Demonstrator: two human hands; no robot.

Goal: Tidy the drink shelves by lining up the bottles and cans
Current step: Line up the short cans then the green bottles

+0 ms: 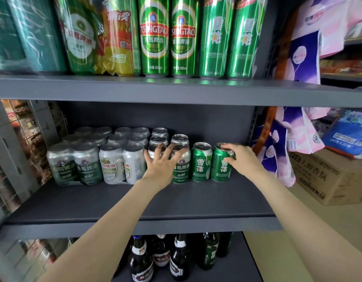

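Observation:
On the middle shelf (135, 198) stands a row of small cans. My left hand (161, 162) is spread over the tops of two silver-and-green Tsingtao cans (181, 167), its fingers curled onto their lids. My right hand (240, 157) grips the top of the rightmost green can (220, 169), thumb on its side. Another green can (200, 162) stands between the two hands. More loose silver cans (159, 135) line up behind. Shrink-wrapped packs of silver cans (94, 159) fill the left of the shelf.
Tall green beer cans (170, 37) and wrapped packs stand on the upper shelf (176, 88). Dark beer bottles (176, 259) fill the shelf below. Tissue packs (304, 53) hang at the right beside a cardboard box (326, 176) on the floor.

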